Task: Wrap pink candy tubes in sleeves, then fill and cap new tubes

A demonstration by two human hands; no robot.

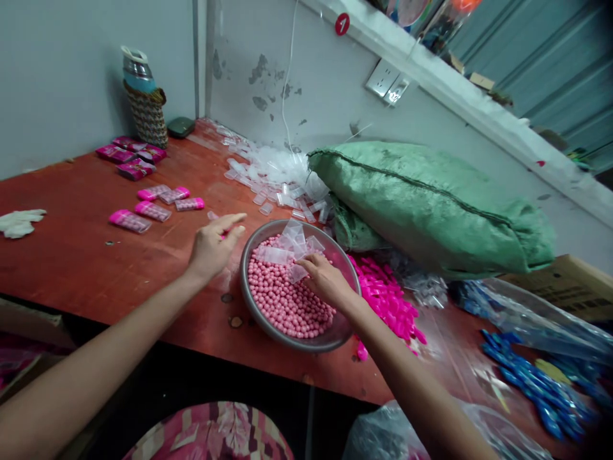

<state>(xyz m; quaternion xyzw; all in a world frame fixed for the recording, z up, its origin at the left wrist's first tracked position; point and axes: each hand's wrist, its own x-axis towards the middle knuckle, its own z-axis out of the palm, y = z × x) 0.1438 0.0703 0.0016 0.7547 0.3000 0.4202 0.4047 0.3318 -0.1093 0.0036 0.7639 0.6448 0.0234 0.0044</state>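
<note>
At the far left of the worn reddish-brown wooden table (96,255) lies a crumpled white cloth glove (19,222). Behind it, against the grey wall, a bottle in a woven basket-weave sleeve (143,102) stands upright, with flat glossy magenta packets (131,156) beside it. Nearer, small clear plastic tubes filled with pink beads (153,207) lie scattered on their sides. The left hand (213,246) hovers just left of the bowl, fingers loosely spread and flat, holding nothing that can be seen. The round dull-grey metal bowl (342,322) sits at the table's front edge, heaped with smooth matte pink round beads (287,300) and a few small empty clear plastic tubes (287,246) on top. The right hand (325,278) rests over the beads, fingers curled, pinching one clear tube. Just right lies a pile of bright magenta plastic caps (387,297), then a bulging green woven sack (431,204) and shiny blue plastic pieces (536,377).
</note>
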